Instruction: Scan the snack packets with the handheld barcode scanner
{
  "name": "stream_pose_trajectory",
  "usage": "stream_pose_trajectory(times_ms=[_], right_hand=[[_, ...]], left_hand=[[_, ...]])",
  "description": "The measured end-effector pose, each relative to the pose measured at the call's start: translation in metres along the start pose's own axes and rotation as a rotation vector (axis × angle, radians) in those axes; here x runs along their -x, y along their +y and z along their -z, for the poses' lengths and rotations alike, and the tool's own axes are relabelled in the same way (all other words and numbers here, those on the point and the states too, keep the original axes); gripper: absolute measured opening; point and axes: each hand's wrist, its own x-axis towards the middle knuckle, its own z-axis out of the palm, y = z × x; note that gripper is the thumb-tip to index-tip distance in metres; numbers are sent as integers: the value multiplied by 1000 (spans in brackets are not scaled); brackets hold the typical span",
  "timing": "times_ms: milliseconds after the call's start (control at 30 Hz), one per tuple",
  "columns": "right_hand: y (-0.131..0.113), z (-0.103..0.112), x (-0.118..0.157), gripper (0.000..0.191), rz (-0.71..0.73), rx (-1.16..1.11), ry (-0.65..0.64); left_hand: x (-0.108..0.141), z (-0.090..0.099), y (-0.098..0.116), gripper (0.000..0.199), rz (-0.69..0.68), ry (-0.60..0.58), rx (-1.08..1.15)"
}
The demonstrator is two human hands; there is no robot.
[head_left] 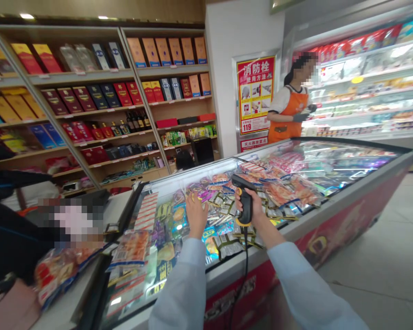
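My right hand [249,201] grips a black corded barcode scanner [247,208] with yellow trim, holding it upright above the snacks. Its black cord [245,275] hangs down past the freezer's front. My left hand [196,214] is spread with the fingers apart, low over or resting on the small bright snack packets [213,215] inside a chest freezer. Both sleeves are pale blue. The freezer's grey front rim [316,223] runs just beyond my forearms.
A person in an orange apron [289,117] stands beyond the freezer, before a lit refrigerated display [365,87]. Wooden shelves of boxed liquor [99,105] fill the left wall. A bagged food package [58,275] lies on the counter at left, beside dark, blurred items.
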Motion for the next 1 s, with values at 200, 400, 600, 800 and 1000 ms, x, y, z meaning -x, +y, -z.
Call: stream_pose_trajectory(times_ms=[200, 400, 600, 800, 1000], right_hand=[[-29, 51, 11, 22, -18, 114, 90], [-29, 68, 11, 23, 12, 83, 90], [-28, 67, 13, 23, -2, 120, 86], [-26, 68, 13, 22, -5, 104, 119], [-24, 71, 13, 23, 5, 116, 69]], left_hand=[[-6, -42, 11, 53, 136, -148, 39], [0, -64, 4, 63, 101, -293, -25], [-3, -61, 8, 75, 82, -390, -38], [-9, -42, 24, 60, 142, -421, -43], [-9, -34, 21, 13, 168, -318, 217]])
